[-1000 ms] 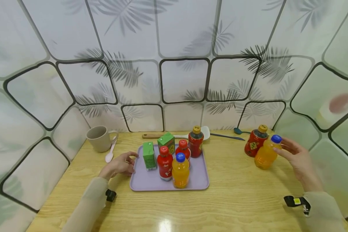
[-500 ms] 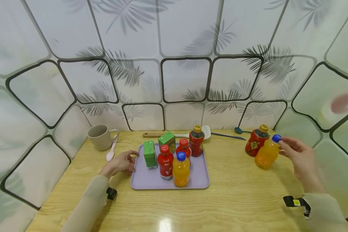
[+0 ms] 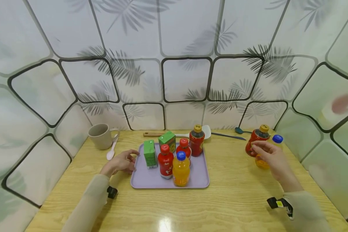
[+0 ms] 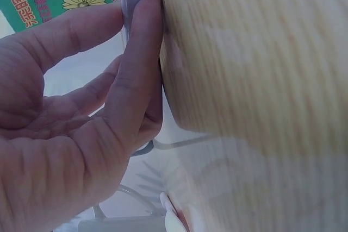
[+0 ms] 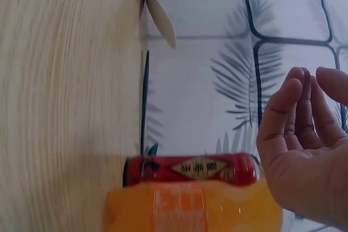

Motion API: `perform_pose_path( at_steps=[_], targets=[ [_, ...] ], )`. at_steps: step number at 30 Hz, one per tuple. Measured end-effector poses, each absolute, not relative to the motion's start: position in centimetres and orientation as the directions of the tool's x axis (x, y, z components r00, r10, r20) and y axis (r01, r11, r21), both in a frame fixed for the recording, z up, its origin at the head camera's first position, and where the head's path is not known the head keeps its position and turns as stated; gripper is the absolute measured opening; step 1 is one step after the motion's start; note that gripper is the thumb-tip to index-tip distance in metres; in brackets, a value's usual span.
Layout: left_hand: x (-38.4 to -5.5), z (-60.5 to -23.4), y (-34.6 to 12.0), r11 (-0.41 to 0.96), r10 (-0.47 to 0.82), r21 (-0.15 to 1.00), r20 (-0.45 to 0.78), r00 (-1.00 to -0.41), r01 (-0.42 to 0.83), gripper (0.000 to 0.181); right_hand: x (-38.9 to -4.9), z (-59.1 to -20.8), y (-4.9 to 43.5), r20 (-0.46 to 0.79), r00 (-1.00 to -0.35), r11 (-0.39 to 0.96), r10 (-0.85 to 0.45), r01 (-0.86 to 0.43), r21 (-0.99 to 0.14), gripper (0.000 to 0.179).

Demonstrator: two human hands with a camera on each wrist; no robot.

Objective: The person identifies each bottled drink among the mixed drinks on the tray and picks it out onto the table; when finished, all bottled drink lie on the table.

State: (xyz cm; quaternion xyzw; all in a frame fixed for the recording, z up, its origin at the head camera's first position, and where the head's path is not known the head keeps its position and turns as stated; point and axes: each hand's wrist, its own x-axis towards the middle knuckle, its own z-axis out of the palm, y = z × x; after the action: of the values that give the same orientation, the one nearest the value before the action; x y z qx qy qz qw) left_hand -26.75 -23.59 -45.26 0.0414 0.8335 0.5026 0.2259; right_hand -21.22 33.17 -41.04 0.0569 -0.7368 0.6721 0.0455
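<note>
My left hand (image 3: 123,162) pinches the left rim of a lilac tray (image 3: 145,183); in the left wrist view its thumb and index finger (image 4: 136,74) meet at the rim. On the tray stand two green drink cartons (image 3: 149,154), two red bottles (image 3: 165,162), an orange juice bottle (image 3: 181,170) with a blue cap and a dark tea bottle (image 3: 196,141) with a yellow cap. At right, my right hand (image 3: 275,164) hovers with loosely bent fingers, holding nothing. It partly covers another orange juice bottle (image 5: 234,207) and another tea bottle (image 5: 217,169).
A beige mug (image 3: 100,137) and a pale spoon (image 3: 111,151) are at the back left. Along the back lie a white-headed spatula (image 3: 206,132) with a wooden handle and a dark teal utensil (image 3: 240,130). Patterned curtain walls border the wooden table (image 3: 220,206).
My right hand has left the right-hand orange juice bottle's cap and moved left and lower, in front of both right bottles. My left hand stays at the tray.
</note>
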Motion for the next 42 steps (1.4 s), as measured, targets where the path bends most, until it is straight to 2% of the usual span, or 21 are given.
perform_pose_path(
  at_steps=[6, 17, 23, 28, 36, 42],
  targets=[
    [-26.7, -45.3, -23.6, 0.499, 0.296, 0.851, -0.343, -0.891, -0.162, 0.069, -21.6, -41.1, 30.8, 0.134, -0.983, 0.086, -0.123, -0.145, -0.986, 0.017],
    [-26.8, -45.0, -23.5, 0.504, 0.289, 0.848, -0.346, -0.892, -0.166, 0.07, -23.4, -42.6, 27.0, 0.051, -0.983, 0.181, -0.178, -0.084, -0.98, 0.025],
    [-26.8, -45.0, -23.5, 0.503, 0.29, 0.848, -0.346, -0.892, -0.166, 0.07, -23.6, -43.6, 24.9, 0.022, -0.972, 0.139, -0.234, -0.056, -0.989, 0.031],
    [-26.8, -45.1, -23.5, 0.499, 0.294, 0.851, -0.344, -0.892, -0.164, 0.068, -23.8, -44.0, 23.3, -0.013, -0.963, 0.13, -0.268, -0.023, -0.991, 0.03],
    [-26.7, -45.2, -23.4, 0.504, 0.289, 0.848, -0.347, -0.892, -0.167, 0.067, -24.1, -44.1, 20.6, 0.021, -0.957, 0.16, -0.29, -0.07, -0.985, 0.044],
    [-26.8, -45.2, -23.5, 0.498, 0.292, 0.852, -0.343, -0.893, -0.164, 0.066, -24.5, -43.5, 18.5, 0.059, -0.954, 0.177, -0.294, -0.115, -0.977, 0.046]
  ],
)
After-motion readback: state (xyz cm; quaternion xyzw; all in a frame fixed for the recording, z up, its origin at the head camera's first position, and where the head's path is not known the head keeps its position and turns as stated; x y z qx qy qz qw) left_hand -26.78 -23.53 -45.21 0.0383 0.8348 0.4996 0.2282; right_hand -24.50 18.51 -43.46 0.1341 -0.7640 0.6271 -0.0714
